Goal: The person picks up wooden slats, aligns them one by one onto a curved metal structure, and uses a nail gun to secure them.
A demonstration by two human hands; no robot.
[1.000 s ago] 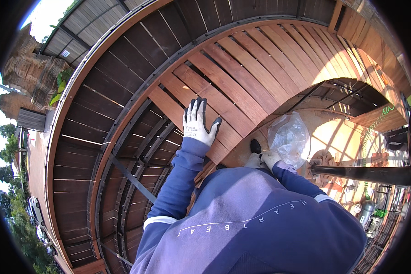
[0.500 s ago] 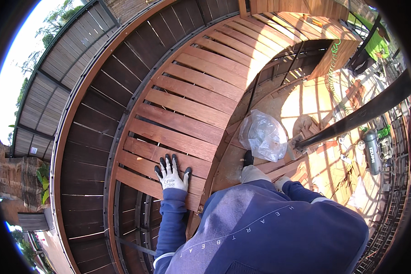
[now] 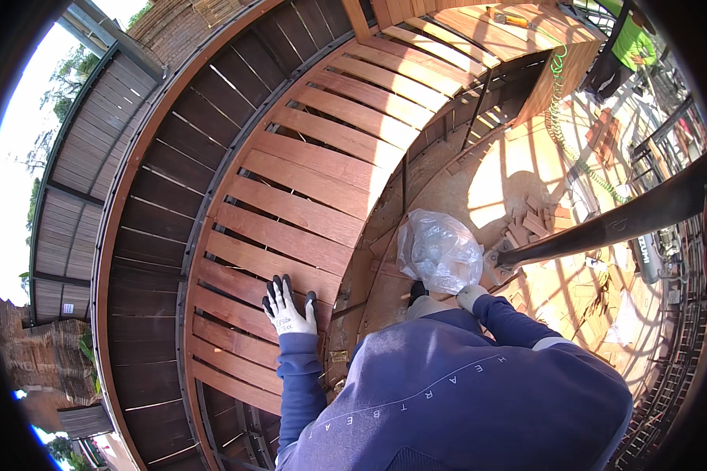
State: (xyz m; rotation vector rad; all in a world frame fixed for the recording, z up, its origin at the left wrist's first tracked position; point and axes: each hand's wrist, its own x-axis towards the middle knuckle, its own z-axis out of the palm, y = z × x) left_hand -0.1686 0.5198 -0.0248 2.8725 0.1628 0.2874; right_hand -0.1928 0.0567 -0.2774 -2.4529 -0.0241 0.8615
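My left hand [image 3: 289,308], in a white glove with black fingertips, rests with fingers spread on the curved row of reddish wooden slats [image 3: 287,224]. Gaps show between many of the slats. Below the slats' inner edge, my right hand [image 3: 471,297], also gloved, is down beside my leg and at the near edge of a crumpled clear plastic bag [image 3: 438,247]. Its fingers are mostly hidden, so I cannot tell whether it grips anything.
A dark metal bar [image 3: 605,228] slants across the right. Wood offcuts [image 3: 530,224] lie below. A green coiled hose [image 3: 558,67] and orange-handled tool [image 3: 511,20] are at the far end, near a person in green [image 3: 636,47]. A dark slatted ring [image 3: 157,220] curves along the left.
My view has turned along the curved slats, bringing more of the far end and the person in green into sight. My left hand stays spread and rests on a different part of the slats.
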